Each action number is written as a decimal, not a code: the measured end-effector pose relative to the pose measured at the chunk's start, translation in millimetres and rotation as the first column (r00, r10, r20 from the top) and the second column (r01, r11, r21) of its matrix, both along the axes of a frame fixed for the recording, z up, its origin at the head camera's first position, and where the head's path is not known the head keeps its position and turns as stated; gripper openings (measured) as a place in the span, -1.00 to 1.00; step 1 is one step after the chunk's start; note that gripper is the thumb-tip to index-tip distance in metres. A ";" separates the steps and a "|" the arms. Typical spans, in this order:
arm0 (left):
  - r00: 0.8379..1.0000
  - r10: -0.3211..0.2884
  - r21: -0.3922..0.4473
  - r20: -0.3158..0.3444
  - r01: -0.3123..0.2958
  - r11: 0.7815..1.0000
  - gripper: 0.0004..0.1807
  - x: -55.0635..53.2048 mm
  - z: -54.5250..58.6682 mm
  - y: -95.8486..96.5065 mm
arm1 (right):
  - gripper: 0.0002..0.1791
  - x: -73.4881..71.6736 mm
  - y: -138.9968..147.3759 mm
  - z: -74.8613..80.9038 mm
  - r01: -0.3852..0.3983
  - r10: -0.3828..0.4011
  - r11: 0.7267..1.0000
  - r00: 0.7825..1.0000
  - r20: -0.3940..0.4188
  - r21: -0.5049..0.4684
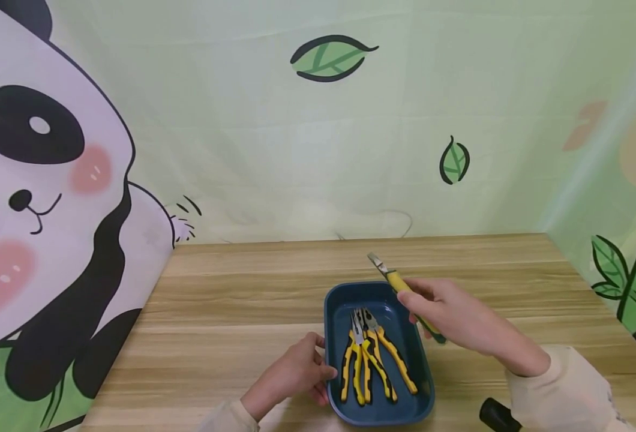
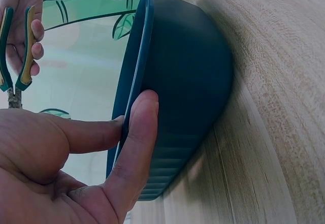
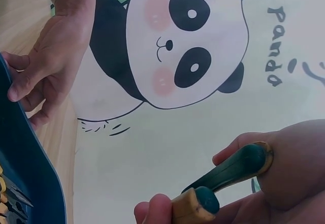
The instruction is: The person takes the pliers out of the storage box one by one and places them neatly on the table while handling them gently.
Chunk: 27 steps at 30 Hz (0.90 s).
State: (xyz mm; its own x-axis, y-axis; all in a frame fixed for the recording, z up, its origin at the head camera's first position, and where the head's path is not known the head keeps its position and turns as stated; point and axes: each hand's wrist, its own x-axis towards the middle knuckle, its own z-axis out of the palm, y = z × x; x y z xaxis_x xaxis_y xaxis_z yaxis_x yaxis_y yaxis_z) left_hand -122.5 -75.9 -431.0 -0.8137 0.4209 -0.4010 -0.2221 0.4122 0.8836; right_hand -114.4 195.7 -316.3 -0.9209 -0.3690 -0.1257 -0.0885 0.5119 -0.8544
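My left hand pinches the left rim of a dark blue rectangular tray, thumb at the rim and fingers along the outer wall, as the left wrist view shows on the tray's side. In the tray lie several pliers with yellow-and-black handles, among them long-nosed pliers, jaws toward the far end. Above the tray's far right corner, my right hand grips pliers with yellow-and-green handles, their metal head up and to the left. In the right wrist view, their handle ends stand spread apart.
A wood-grain table lies under the tray. Beside the right sleeve lies a black cylindrical object, partly hidden. Behind the table hangs a pale green backdrop with a panda and leaves printed on it.
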 end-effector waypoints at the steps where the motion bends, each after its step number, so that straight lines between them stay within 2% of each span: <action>1: 1.000 0.000 0.001 -0.001 0.000 1.000 -0.54 0.0 0.0 0.0 | -0.49 -0.1 0.5 0.5 -0.002 0.002 1.000 1.000 -0.006 -0.001; 7: 1.000 -0.008 0.007 -0.005 0.008 1.000 -0.54 -0.5 0.2 -0.3 | -0.55 -1.3 3.2 3.4 -0.016 0.015 1.000 0.999 -0.032 -0.007; 17: 1.000 -0.010 0.018 -0.004 0.010 1.000 -0.55 -0.3 0.7 -0.5 | -0.46 -1.1 4.3 4.3 -0.009 0.009 1.000 1.000 -0.029 -0.004; 27: 1.000 -0.010 0.000 -0.004 0.010 1.000 -0.54 -0.3 0.8 -0.2 | -0.46 0.8 2.4 -1.7 0.018 -0.018 1.000 0.999 -0.046 -0.006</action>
